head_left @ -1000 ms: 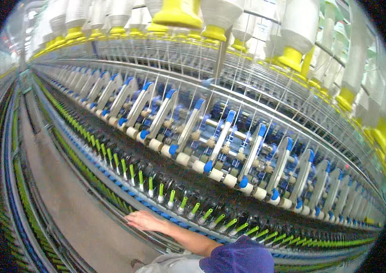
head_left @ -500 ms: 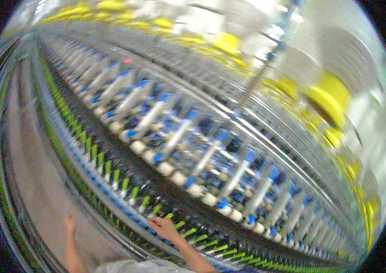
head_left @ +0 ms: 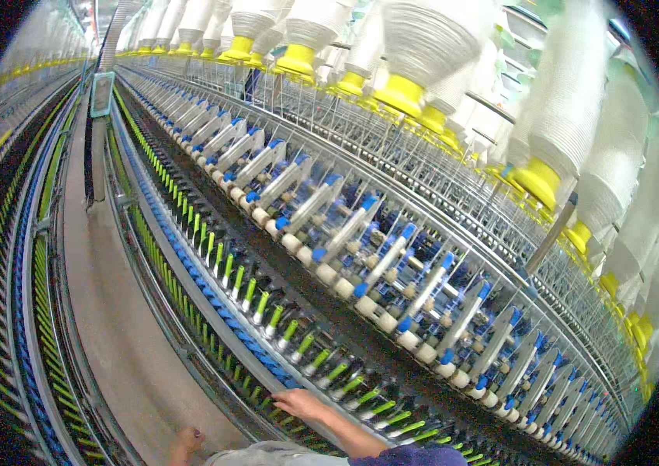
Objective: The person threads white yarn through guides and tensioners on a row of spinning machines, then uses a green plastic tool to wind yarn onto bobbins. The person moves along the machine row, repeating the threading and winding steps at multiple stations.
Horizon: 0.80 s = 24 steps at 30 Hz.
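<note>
My right hand is beside the blue-topped rail of a long spinning frame, close to a row of upright green bobbin tubes. Its fingers are bent and close together; whether anything is pinched in them is hidden, and I cannot tell if they touch the rail. My left hand hangs low over the aisle floor, looking closed, with nothing visible in it. Above the tubes runs a row of white rollers with slanted grey arms tipped in blue.
Large white yarn packages on yellow holders hang overhead to the right. A narrow aisle floor runs ahead between two machines. At its far end stands a grey post with a pale green box. Another machine's green tubes line the left side.
The view has turned and sharpened, bringing the far post and more overhead yarn packages into sight. Both hands appear lower and further right in the picture, their finger positions much the same.
</note>
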### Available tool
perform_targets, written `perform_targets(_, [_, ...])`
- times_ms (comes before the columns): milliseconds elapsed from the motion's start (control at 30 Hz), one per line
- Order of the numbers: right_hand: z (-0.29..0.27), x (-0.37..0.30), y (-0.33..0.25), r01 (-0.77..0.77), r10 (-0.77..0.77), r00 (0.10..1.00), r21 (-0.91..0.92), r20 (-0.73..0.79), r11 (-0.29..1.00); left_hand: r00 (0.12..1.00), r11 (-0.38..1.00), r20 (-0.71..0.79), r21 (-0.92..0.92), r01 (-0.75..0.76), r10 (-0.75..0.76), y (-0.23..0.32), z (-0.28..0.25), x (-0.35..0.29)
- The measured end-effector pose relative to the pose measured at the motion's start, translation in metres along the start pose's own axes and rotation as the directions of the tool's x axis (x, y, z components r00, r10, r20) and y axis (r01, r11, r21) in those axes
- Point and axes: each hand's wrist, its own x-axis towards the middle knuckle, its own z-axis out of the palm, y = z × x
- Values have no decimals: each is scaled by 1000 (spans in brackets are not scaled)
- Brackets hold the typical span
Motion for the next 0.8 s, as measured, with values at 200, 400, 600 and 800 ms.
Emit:
perform_targets(200, [-25,138,-36,205,-176,959,115,-222,972,991,984,39,120,-128,124,-3,-136,100])
perform_targets(400, [-48,253,-52,-40,39,998,-29,-42,999,989,998,-135,40,-48,53,-9,-247,161])
perform_targets(600, [-82,291,-104,136,-96,947,110,-306,985,997,992,15,99,-74,73,-91,-259,220])
perform_targets(800, [-109,213,-85,-210,257,844,150,-471,966,893,870,381,322,-373,241,-17,-245,277])
